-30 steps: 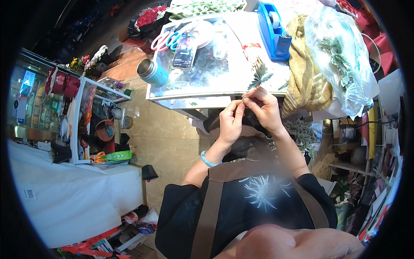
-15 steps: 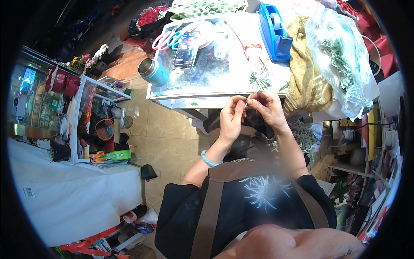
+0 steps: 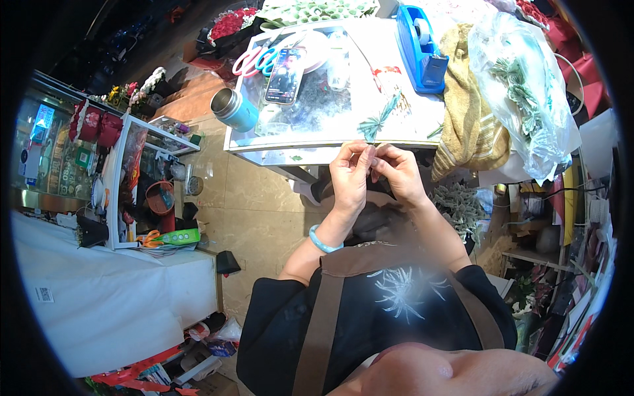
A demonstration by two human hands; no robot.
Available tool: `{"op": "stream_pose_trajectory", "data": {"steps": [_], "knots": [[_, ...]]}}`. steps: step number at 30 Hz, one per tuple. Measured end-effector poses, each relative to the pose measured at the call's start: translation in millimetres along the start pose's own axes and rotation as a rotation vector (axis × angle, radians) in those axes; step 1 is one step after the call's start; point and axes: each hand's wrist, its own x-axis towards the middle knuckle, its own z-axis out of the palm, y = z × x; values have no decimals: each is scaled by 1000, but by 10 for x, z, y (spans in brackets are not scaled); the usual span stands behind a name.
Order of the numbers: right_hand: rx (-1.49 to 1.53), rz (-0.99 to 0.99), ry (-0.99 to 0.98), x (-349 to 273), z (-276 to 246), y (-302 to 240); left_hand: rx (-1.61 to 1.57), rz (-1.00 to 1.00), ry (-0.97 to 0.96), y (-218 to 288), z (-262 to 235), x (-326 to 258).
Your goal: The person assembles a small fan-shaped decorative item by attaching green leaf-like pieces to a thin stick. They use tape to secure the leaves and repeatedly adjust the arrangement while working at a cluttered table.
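A green pleated leaf (image 3: 376,124) stands up from my fingertips at the front edge of the white table, its blades pointing away from me. My left hand (image 3: 351,177) pinches low at its thin stem, thumb against the fingers. Beside it, touching or almost touching, my right hand (image 3: 401,175) is closed in a pinch at the same stem. Most of the stem is hidden by the fingers. Similar green leaves (image 3: 522,96) lie in a clear plastic bag (image 3: 545,125) at the right. A red-wrapped bundle of thin stems (image 3: 389,76) rests on the table just beyond the leaf.
On the white table (image 3: 370,59) are a phone (image 3: 285,76), scissors with pink and blue handles (image 3: 254,61) and a blue tape dispenser (image 3: 422,56). A blue metal cup (image 3: 234,111) stands at the left corner. A mustard towel (image 3: 456,99) hangs over the right edge.
The leaf has turned and tipped to the left, now showing its blades broader. Both hands have shifted slightly left and stay closed at the stem. The phone's screen picture differs.
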Motion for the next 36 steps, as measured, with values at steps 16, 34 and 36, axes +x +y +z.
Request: {"op": "stream_pose_trajectory", "data": {"steps": [16,34,36], "knots": [[87,-13,49,44,-26,78,-10,-100,-103,33,0,52],[96,20,26,39,-97,118,65,-143,-132,45,-15,62],[60,-9,32,36,-91,130,108,-92,-120,26,-2,47]]}}
